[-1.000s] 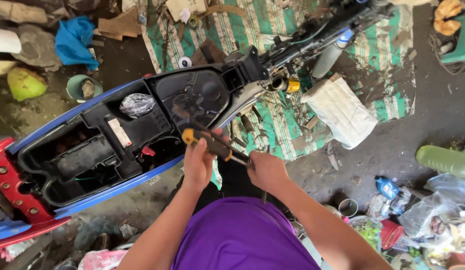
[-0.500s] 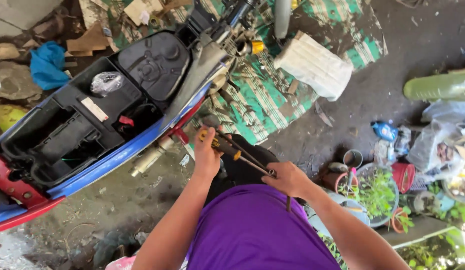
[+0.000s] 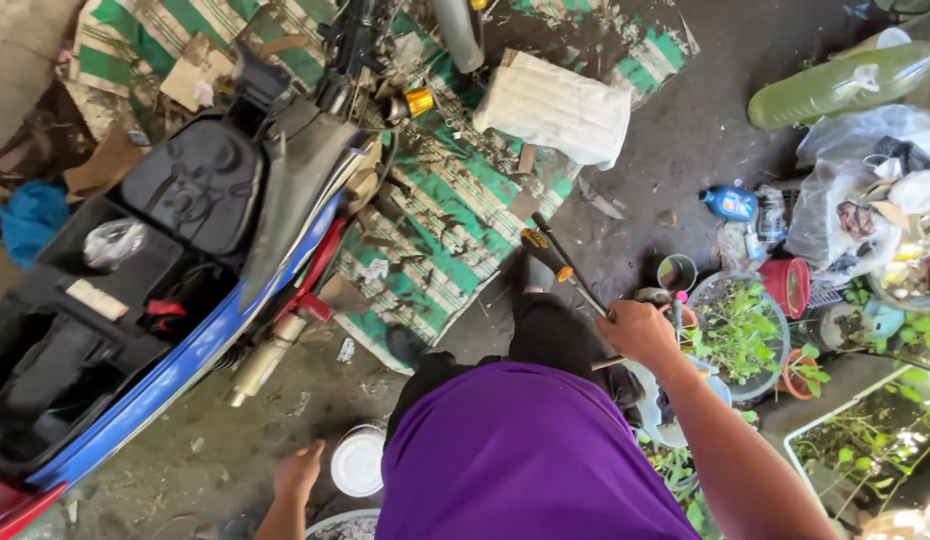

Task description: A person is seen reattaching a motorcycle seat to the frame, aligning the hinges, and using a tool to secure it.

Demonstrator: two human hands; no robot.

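Down low, closest to the camera, the person's left hand hangs with its fingers loosely curled and pinching nothing, just beside a small round white lid on the dirty ground. The right hand is wrapped tight around two long dark metal screwdrivers with orange bands, held together and pointing up and away over the person's knee. They touch nothing but that hand. Well apart on the left lies the blue and black scooter with its seat off, so its black inside tub is open to see. I think the work on it is only partly done, because the covers are off and loose bits lie all around, and neither hand is on the scooter now. Past it is one green and white striped mat with scraps on it. Farther out I count one white folded sack, one small blue bottle and one long green bottle.
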